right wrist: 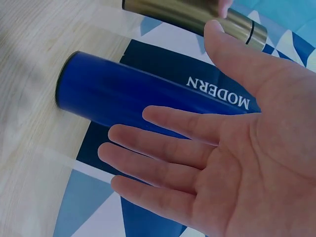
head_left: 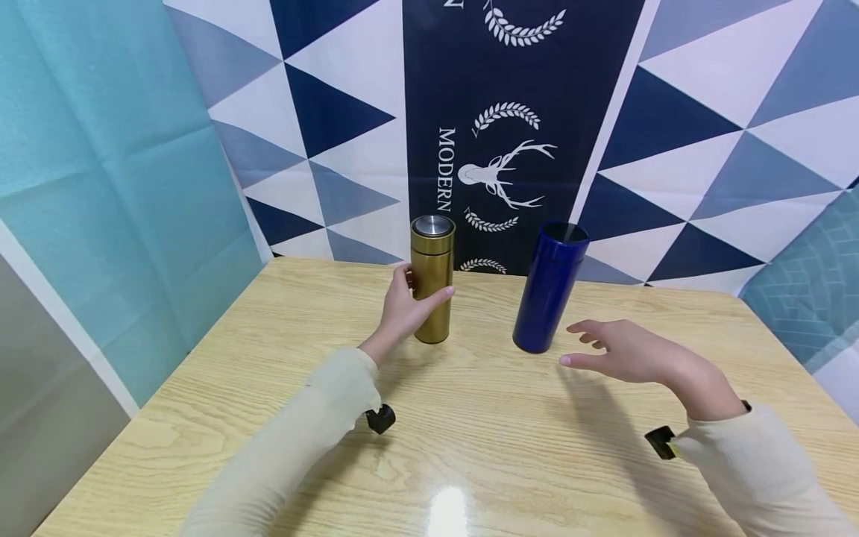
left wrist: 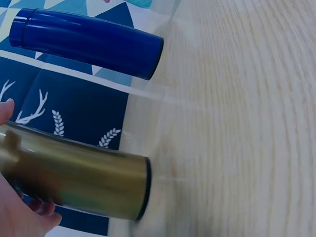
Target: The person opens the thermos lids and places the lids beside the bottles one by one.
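Note:
A gold thermos [head_left: 433,298] with a silver-topped lid stands upright near the back of the table. My left hand [head_left: 407,304] grips it around the middle, thumb across the front and fingers round the left side. In the left wrist view the gold thermos [left wrist: 89,173] looks slightly blurred between thumb and fingers. To its right stands a blue thermos [head_left: 546,291] with a dark top. My right hand [head_left: 627,349] hovers just right of the blue thermos, fingers spread and palm toward it. From the right wrist, the blue thermos [right wrist: 113,91] appears beyond the open fingers [right wrist: 158,148].
Both bottles share a light wood-grain table [head_left: 463,418]. Close behind them hangs a patterned cloth [head_left: 349,149] with triangles and a dark deer panel. A light blue cloth [head_left: 114,164] borders the left side. Small black devices [head_left: 381,419] sit at both wrists.

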